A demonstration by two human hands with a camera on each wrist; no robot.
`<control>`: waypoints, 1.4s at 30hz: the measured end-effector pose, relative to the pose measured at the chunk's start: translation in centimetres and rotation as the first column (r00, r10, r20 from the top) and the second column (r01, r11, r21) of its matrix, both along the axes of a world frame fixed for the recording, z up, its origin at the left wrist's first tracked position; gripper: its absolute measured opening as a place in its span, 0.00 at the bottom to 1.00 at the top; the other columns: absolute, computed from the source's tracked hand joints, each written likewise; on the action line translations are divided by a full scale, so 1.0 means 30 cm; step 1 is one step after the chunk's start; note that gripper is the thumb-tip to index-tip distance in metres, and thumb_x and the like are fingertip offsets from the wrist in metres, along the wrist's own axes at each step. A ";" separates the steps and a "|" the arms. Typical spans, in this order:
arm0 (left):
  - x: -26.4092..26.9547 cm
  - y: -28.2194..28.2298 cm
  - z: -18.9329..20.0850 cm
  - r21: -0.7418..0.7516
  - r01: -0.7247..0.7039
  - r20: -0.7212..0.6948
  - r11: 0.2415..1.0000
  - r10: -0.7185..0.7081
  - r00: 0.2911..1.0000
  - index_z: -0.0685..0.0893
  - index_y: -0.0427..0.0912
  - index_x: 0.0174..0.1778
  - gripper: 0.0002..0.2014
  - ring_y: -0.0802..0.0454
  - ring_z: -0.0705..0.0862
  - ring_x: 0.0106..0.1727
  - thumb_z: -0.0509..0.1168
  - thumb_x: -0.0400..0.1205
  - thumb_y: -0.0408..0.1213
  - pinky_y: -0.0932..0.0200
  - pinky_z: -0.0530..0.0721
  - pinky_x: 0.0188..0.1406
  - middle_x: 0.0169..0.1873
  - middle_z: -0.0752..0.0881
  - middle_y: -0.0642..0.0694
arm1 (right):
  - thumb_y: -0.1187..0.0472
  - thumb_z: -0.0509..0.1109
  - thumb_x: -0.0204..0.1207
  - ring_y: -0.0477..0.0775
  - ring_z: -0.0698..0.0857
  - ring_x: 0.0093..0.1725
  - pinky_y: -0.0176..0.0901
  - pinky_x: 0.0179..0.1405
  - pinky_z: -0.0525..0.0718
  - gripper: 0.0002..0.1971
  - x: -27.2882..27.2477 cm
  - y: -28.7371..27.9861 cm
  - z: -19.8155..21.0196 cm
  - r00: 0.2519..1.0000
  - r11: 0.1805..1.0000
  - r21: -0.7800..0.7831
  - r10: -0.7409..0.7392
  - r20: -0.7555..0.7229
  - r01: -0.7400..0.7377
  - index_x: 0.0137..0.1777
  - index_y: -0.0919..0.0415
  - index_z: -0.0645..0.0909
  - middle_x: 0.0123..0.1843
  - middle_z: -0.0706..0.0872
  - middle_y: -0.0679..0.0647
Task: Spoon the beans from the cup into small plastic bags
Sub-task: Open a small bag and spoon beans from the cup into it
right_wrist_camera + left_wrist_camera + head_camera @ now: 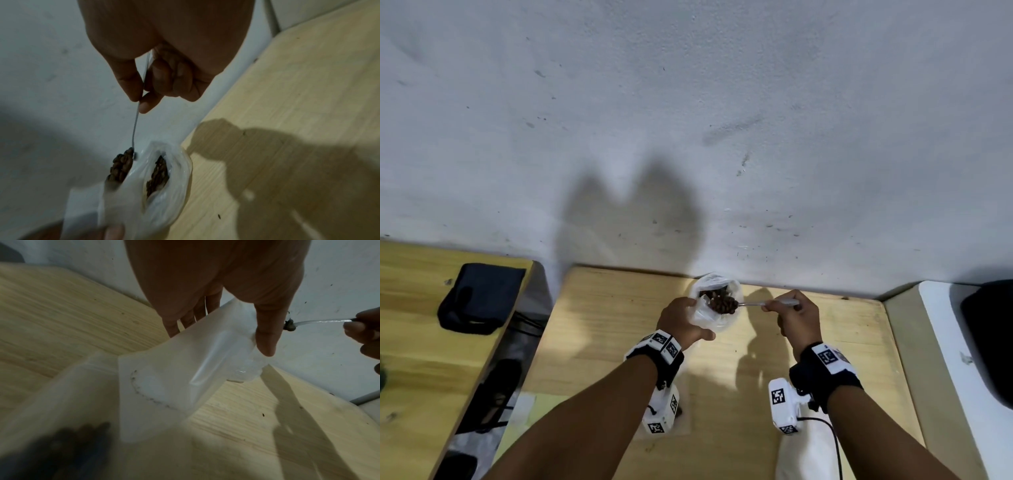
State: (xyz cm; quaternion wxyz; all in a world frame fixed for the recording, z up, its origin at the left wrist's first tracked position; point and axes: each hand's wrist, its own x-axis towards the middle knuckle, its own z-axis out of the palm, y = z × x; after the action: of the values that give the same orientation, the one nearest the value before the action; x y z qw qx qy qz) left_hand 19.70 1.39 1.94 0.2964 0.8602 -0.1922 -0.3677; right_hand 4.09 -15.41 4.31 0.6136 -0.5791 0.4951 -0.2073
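Observation:
My left hand (683,318) grips a small, flat, milky plastic bag (702,313) by its upper edge, thumb (267,337) in front and fingers behind. Just beyond the bag, by the wall, a clear crinkled plastic cup (717,284) holds brown beans (158,172). My right hand (798,315) pinches the handle of a metal spoon (755,303) between thumb and forefinger (131,84). The spoon's bowl is heaped with beans (121,164) and hovers at the bag's mouth, between the bag and the cup. Whether the cup stands on the table or is held is hidden.
The light wooden table (791,394) ends at the grey wall just behind the cup. A black pouch (481,296) lies on a second table to the left, across a gap. A white and black object (962,342) stands at the right. More plastic (61,402) lies under my left wrist.

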 end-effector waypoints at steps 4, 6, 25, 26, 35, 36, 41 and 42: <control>-0.003 -0.002 -0.004 -0.010 -0.006 -0.001 1.000 0.006 1.000 0.74 0.44 0.73 0.46 0.48 0.77 0.70 0.84 0.58 0.47 0.56 0.76 0.69 0.71 0.78 0.47 | 0.70 0.80 0.68 0.42 0.78 0.26 0.30 0.28 0.75 0.11 0.027 0.049 0.007 0.985 0.972 -0.159 0.172 -0.024 -0.173 0.35 0.68 0.78 0.28 0.83 0.52; -0.003 -0.003 0.000 0.003 0.004 0.010 1.000 -0.004 1.000 0.75 0.44 0.73 0.45 0.48 0.77 0.70 0.84 0.59 0.48 0.57 0.76 0.68 0.71 0.78 0.48 | 0.71 0.80 0.68 0.41 0.80 0.28 0.29 0.31 0.77 0.12 0.038 0.063 0.008 0.979 0.962 -0.179 0.204 -0.027 -0.205 0.33 0.65 0.78 0.29 0.84 0.50; -0.002 0.005 -0.037 -0.083 -0.041 -0.030 0.996 0.038 0.999 0.77 0.47 0.68 0.44 0.52 0.80 0.64 0.85 0.55 0.43 0.56 0.79 0.65 0.66 0.81 0.51 | 0.66 0.74 0.73 0.50 0.78 0.32 0.42 0.34 0.76 0.16 0.109 0.132 -0.165 0.981 0.978 -0.208 -0.021 -0.194 -0.020 0.32 0.59 0.69 0.33 0.84 0.59; -0.002 0.004 -0.040 -0.088 -0.042 -0.029 0.995 0.039 0.999 0.77 0.46 0.68 0.44 0.52 0.80 0.64 0.85 0.55 0.43 0.57 0.79 0.64 0.65 0.81 0.51 | 0.67 0.74 0.72 0.52 0.77 0.32 0.42 0.34 0.75 0.15 0.111 0.143 -0.169 0.981 0.983 -0.181 -0.024 -0.193 -0.011 0.32 0.61 0.70 0.32 0.82 0.60; -0.003 0.003 -0.061 -0.128 -0.054 -0.020 0.990 0.052 0.998 0.78 0.45 0.67 0.43 0.54 0.80 0.61 0.86 0.54 0.41 0.62 0.78 0.60 0.65 0.81 0.51 | 0.69 0.74 0.63 0.53 0.73 0.25 0.41 0.27 0.70 0.07 0.072 0.158 -0.197 0.975 0.982 0.157 -0.070 -0.209 0.105 0.30 0.60 0.79 0.32 0.85 0.57; -0.004 0.003 -0.060 -0.131 -0.053 -0.017 0.990 0.052 0.999 0.78 0.45 0.67 0.43 0.53 0.80 0.62 0.86 0.55 0.40 0.61 0.78 0.62 0.65 0.81 0.51 | 0.70 0.72 0.64 0.54 0.73 0.25 0.40 0.25 0.69 0.04 0.065 0.148 -0.190 0.974 0.979 0.162 -0.089 -0.207 0.123 0.33 0.64 0.81 0.32 0.85 0.58; -0.011 0.006 -0.055 -0.111 -0.023 0.003 0.994 0.023 1.000 0.75 0.45 0.71 0.46 0.52 0.76 0.70 0.85 0.56 0.43 0.56 0.75 0.70 0.70 0.76 0.51 | 0.72 0.75 0.65 0.51 0.68 0.22 0.38 0.21 0.66 0.06 0.026 0.090 -0.120 0.978 0.978 0.126 -0.148 -0.144 0.167 0.39 0.71 0.81 0.21 0.76 0.51; -0.012 0.007 -0.054 -0.101 -0.014 0.007 0.995 0.015 1.000 0.74 0.46 0.71 0.46 0.51 0.75 0.71 0.85 0.56 0.44 0.56 0.75 0.71 0.71 0.75 0.51 | 0.72 0.75 0.66 0.51 0.66 0.21 0.37 0.20 0.64 0.07 0.018 0.080 -0.105 0.981 0.979 0.122 -0.148 -0.127 0.164 0.41 0.73 0.80 0.21 0.75 0.51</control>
State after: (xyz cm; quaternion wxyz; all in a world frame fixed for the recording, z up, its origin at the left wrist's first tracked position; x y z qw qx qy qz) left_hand 19.35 1.60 0.32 0.3412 0.8470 -0.2054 -0.3520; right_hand 4.64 -13.02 1.15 0.6022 -0.5077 0.5868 -0.1875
